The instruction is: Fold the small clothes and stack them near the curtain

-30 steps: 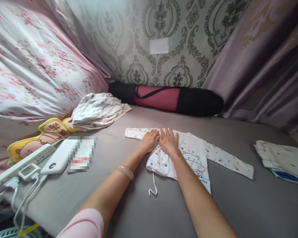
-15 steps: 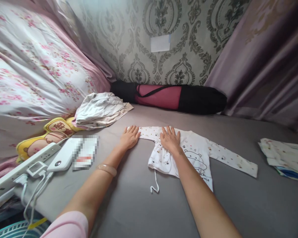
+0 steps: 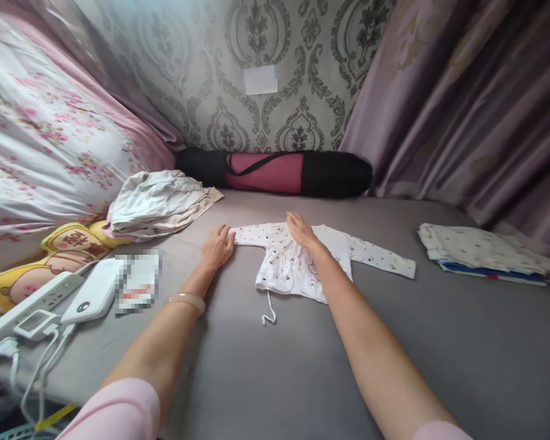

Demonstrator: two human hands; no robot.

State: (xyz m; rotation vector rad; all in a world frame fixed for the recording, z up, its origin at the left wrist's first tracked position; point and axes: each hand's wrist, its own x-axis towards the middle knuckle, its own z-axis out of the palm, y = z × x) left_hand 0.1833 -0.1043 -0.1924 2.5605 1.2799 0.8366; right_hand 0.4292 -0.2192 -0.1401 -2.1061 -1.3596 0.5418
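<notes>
A small white baby shirt [image 3: 279,269], long-sleeved and dotted with little prints, lies spread on the grey bed surface. A line drawing on its front is partly hidden by my right forearm, and a white tie string [image 3: 269,310] trails from its lower left edge. My left hand [image 3: 217,246] is at the cuff of the left-pointing sleeve, fingers stretched forward and holding nothing. Near the shirt's neckline, my right hand [image 3: 301,231] is tilted onto its edge with fingers straight and nothing gripped. The other sleeve [image 3: 385,256] extends to the right.
Folded clothes [image 3: 486,250] lie at the right. A crumpled cloth pile [image 3: 160,201], yellow cushion [image 3: 68,250], power bank [image 3: 94,290] and power strip [image 3: 41,299] with cables sit at the left. A black and pink long bag [image 3: 266,172] lies along the wall.
My view has turned rightward. My right hand has gone from flat on the shirt to tilted on its edge, closer to the neckline. My left hand stays by the cuff, its fingers less spread.
</notes>
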